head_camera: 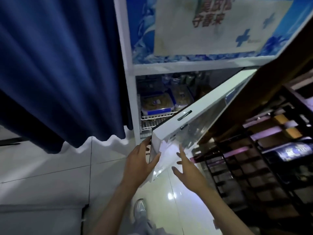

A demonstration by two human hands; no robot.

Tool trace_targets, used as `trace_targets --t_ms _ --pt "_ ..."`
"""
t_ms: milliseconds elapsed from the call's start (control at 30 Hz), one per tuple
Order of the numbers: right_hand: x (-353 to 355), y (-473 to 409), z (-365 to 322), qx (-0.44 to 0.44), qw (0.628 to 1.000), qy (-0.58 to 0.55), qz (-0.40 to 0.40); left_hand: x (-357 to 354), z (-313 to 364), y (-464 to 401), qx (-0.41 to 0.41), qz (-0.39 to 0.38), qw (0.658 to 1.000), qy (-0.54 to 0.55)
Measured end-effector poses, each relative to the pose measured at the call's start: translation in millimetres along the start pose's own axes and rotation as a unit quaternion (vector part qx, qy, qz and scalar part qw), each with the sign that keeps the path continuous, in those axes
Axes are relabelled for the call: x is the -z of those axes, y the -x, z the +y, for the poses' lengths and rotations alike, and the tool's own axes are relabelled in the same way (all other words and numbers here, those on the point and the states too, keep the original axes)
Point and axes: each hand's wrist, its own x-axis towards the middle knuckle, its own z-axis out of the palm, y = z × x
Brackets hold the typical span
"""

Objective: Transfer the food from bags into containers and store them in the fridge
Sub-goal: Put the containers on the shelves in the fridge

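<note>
left hand (139,162) grips the fridge door (199,114) edge, thumb in front, fingers behind | right hand (188,168) fingers spread, by the glass | two lidded containers (158,103) on the wire shelf (157,117) inside; door ajar

Dark blue curtain (50,68) hanging left, glossy pale tiled floor (50,175) catching glare, black wire rack (254,167) right — dim light

The fridge (130,68) poster (220,26) shows blurred, illegible Chinese characters.
</note>
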Motion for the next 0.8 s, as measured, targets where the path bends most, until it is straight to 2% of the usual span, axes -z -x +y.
trace_targets --t_ms 100,233,333,467,800 --pt "5 -38 -12 -0.053 0.987 -0.141 0.049 8 -9 -27 -0.016 0.022 0.999 0.024" --pt "17 -90 -29 -0.087 0.966 -0.224 0.092 27 -18 -72 -0.022 0.056 0.996 0.062" --pt "27 -122 -41 -0.117 0.951 -0.270 0.091 36 -30 -104 -0.007 0.038 0.996 0.086" --pt "35 -152 -55 -0.105 0.948 -0.285 0.093 41 -46 -141 0.000 0.031 0.994 0.106" --pt "43 -226 -67 -0.097 0.959 -0.264 0.037 52 -71 -222 -0.036 0.040 0.995 0.087"
